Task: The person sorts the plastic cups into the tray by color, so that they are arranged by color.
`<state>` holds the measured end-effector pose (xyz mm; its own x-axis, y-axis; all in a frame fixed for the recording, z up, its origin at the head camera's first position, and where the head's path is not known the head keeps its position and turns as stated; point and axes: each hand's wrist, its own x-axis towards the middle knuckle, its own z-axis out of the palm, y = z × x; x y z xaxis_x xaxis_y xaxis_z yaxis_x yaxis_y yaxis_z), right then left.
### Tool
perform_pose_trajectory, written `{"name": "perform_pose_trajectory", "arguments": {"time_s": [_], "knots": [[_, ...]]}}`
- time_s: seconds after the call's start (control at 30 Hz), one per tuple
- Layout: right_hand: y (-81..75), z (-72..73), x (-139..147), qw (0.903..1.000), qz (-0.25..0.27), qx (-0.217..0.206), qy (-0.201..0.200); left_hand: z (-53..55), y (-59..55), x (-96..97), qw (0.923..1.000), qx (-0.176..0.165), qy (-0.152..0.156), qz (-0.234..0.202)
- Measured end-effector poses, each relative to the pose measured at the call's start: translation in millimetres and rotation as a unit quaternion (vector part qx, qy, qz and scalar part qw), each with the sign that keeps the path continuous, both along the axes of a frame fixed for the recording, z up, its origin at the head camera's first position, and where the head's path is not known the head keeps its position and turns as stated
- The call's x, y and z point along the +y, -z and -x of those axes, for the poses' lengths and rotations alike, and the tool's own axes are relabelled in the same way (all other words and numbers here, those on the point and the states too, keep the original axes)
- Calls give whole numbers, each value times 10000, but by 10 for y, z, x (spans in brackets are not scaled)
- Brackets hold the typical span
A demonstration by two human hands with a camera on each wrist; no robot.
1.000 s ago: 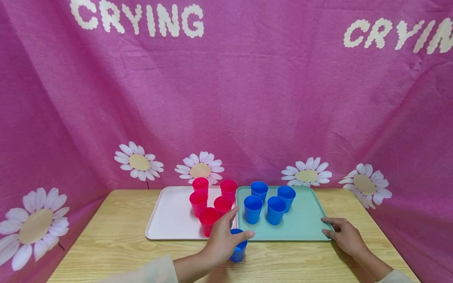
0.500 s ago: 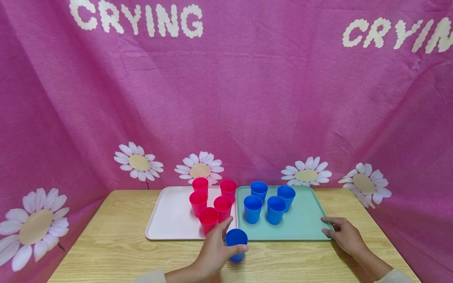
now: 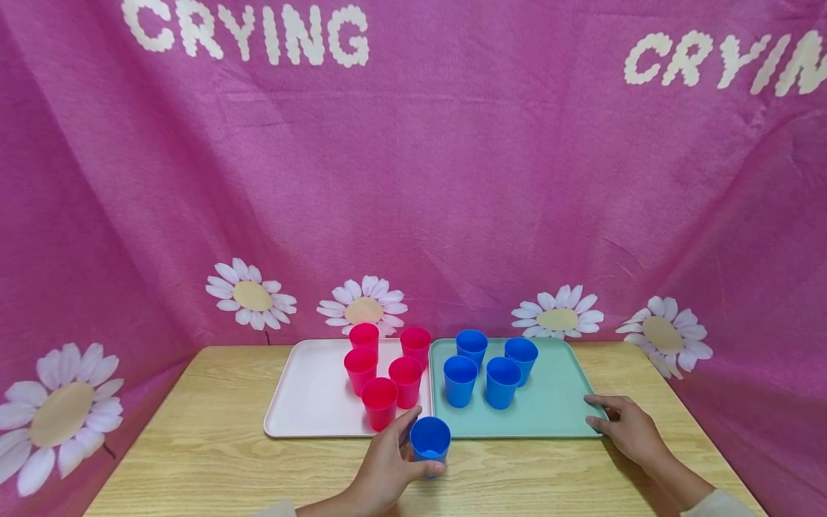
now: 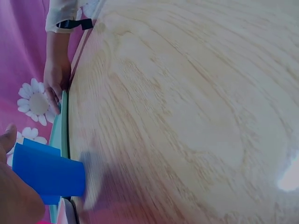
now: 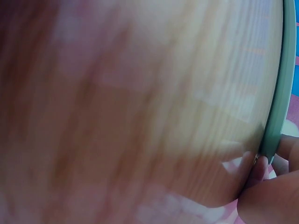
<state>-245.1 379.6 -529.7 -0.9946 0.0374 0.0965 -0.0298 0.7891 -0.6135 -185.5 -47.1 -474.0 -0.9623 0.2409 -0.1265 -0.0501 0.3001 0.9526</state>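
Note:
In the head view, a blue plastic cup (image 3: 431,436) stands upright on the table just in front of where two trays meet. My left hand (image 3: 382,463) curls round its left side, thumb across the front; contact of the other fingers is hidden. The left wrist view shows the same blue cup (image 4: 49,172) beside the left hand (image 4: 16,196). My right hand (image 3: 629,429) pinches the near right corner of the green tray (image 3: 555,416), with its fingers (image 5: 286,148) at the rim in the right wrist view. Several blue cups (image 3: 502,384) stand on that tray.
A white tray (image 3: 304,402) sits against the green one on the left, bearing several red cups (image 3: 380,404). Both lie on a wooden table (image 3: 194,445). Behind the table hangs a pink cloth (image 3: 452,201) with daisies and lettering.
My left hand has moved left and toward me, its thumb lower across the front of the near blue cup. The right hand keeps its hold on the tray corner.

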Motion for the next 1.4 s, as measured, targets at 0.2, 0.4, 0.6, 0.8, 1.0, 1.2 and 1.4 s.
{"name": "perform_pose_trajectory", "arguments": {"time_s": [0.2, 0.4, 0.6, 0.8, 1.0, 1.2, 1.4], "knots": [[-8, 16, 3, 9998, 68, -159, 20, 21, 59, -37, 9998, 140, 133, -77], [-8, 23, 2, 9999, 35, -146, 23, 34, 66, -35, 9998, 72, 89, -134], [5, 16, 7, 10000, 19, -74, -8, 44, 69, -32, 9997, 79, 3, -236], [8, 27, 18, 9999, 56, -156, 4, 54, 74, -38, 9996, 7, 11, -282], [-1, 20, 11, 9999, 71, -149, -2, 61, 74, -26, 9997, -112, -49, -199], [-4, 5, 3, 10000, 6, -27, -41, 62, 64, -18, 9996, -143, -62, -239], [-20, 0, -3, 9999, 20, -128, -6, 62, 59, -11, 9996, -96, -50, -258]]}}
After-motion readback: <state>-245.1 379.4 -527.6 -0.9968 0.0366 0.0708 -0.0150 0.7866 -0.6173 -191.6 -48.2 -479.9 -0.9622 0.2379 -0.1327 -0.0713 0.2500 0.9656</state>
